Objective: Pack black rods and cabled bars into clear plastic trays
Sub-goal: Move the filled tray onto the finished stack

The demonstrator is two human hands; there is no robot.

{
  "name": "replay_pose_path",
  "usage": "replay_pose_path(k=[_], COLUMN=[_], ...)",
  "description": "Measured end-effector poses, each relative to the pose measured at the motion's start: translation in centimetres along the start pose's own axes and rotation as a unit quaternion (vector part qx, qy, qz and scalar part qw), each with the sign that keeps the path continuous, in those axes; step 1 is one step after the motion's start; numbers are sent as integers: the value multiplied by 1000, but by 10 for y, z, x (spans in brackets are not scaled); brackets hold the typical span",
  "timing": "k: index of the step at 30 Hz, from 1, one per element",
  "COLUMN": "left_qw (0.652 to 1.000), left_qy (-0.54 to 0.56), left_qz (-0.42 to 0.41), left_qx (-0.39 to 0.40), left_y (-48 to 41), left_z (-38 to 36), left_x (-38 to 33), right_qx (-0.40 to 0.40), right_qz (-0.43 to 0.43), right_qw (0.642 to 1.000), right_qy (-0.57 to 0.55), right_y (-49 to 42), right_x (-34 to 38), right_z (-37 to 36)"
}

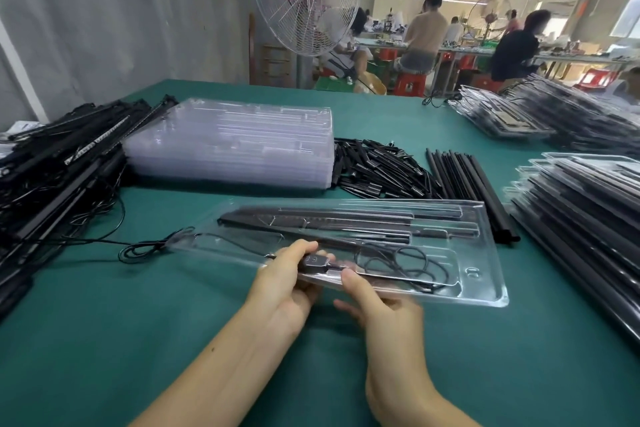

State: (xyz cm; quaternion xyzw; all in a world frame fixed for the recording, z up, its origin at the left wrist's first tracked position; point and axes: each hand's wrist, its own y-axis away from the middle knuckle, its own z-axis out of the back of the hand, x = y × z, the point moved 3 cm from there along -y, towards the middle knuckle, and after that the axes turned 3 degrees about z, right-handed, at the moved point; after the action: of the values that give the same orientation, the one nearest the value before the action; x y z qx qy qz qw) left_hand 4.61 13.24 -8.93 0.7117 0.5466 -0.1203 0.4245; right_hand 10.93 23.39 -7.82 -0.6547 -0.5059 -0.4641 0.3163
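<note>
While the left hand pinches a small black controller between thumb and curled fingers, the right hand sits just beside it on the near rim of the clear tray. Its thumb is on top of the rim and its fingers are underneath, blurred, so the tray appears held between them. The tray stretches away from both grips to the right and the far side, with its near edge lifted off the green table.

Beyond the left fingertips, several long black bars lie lengthwise in the tray's far channels. Right of the controller, a thin cable loops loosely in the tray's near compartment. Left of the grip another stretch of cable trails out past the tray's end in a small bundle on the table.

Farther off, straight past the hands, stands a stack of empty trays. Beside it to the right is a heap of short black pieces, then a row of black rods whose near ends lie just past the held tray's far right corner. Well to the left of the grip lies a tangled pile of cabled bars — well to the right, stacks of filled trays.
</note>
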Motion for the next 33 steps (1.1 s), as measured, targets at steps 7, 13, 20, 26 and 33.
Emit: replay_pose_path(k=[7,13,20,26,33], left_qw=[999,1000,1000,999,993], left_qy=[3,-11,5,32,77], left_qz=[7,9,3,29,84], left_qx=[35,26,-11,-4,41], left_y=[8,13,9,9,20], left_z=[-3,0,1,1,21], left_x=[-5,-5,-2,5,-7], right_qx=[14,20,29,13,18], right_qz=[75,97,70,-76,-199], right_qw=[996,993,996,997,974], right_qy=[50,62,52,-5,-111], right_y=[9,15,12,-10,-23], right_x=[10,11,9,-3,-4], right_z=[-6,-7,-7,5,12])
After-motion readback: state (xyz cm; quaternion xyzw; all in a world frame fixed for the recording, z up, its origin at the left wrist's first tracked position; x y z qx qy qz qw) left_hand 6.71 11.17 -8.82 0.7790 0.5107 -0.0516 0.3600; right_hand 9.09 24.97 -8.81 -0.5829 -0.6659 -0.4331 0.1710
